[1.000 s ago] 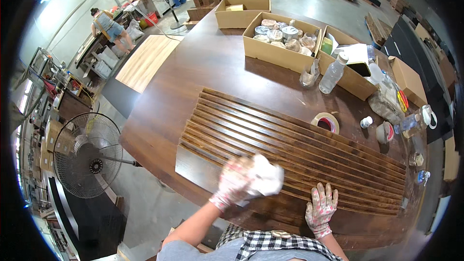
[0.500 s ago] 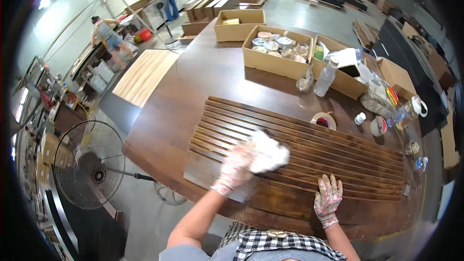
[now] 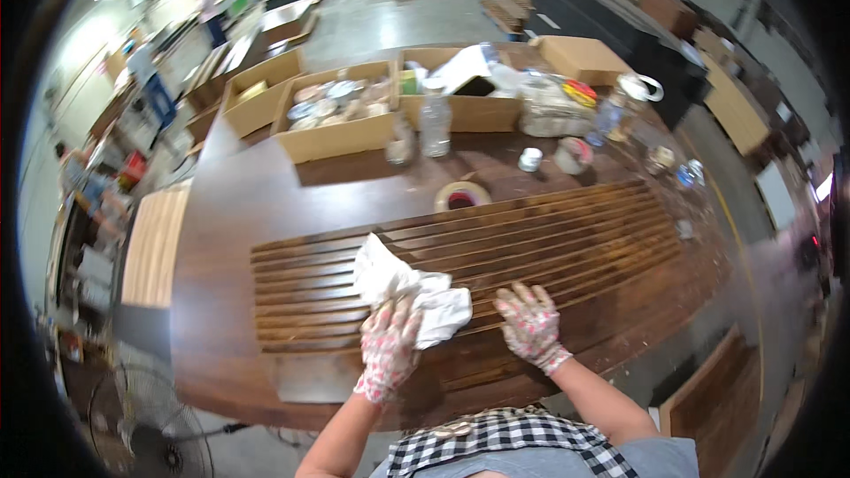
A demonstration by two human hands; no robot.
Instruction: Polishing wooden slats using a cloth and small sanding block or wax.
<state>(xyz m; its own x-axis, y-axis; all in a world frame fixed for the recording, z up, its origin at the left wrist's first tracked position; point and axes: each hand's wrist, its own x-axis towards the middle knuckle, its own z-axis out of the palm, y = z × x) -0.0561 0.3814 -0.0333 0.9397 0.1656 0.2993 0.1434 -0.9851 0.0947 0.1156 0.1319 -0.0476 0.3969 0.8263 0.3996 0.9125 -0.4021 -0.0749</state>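
"How'll our cloth (image 3: 416, 285) handle?"
"Light, soft, floppy, we'd guess. Lies crumpled across the wooden strips (image 3: 558, 235). We'd take the bunched middle."
"Grip?"
"Left hand (image 3: 388, 350): fingers over the cloth's near edge; we can't tell whether they're pinching. Right hand (image 3: 533, 326): fingers extended on the strips, grasping nothing."

1. The gloved left hand (image 3: 388, 350) lay palm down, its fingers (image 3: 400, 319) pointing forward and slightly right.
2. The right hand (image 3: 533, 327), also gloved, lay palm down, right of those fingers and apart from them, its own loosely spread forward and leftward.
3. Behind the fingers, the left forearm (image 3: 341, 443) and right forearm (image 3: 604, 403) slanted outward.
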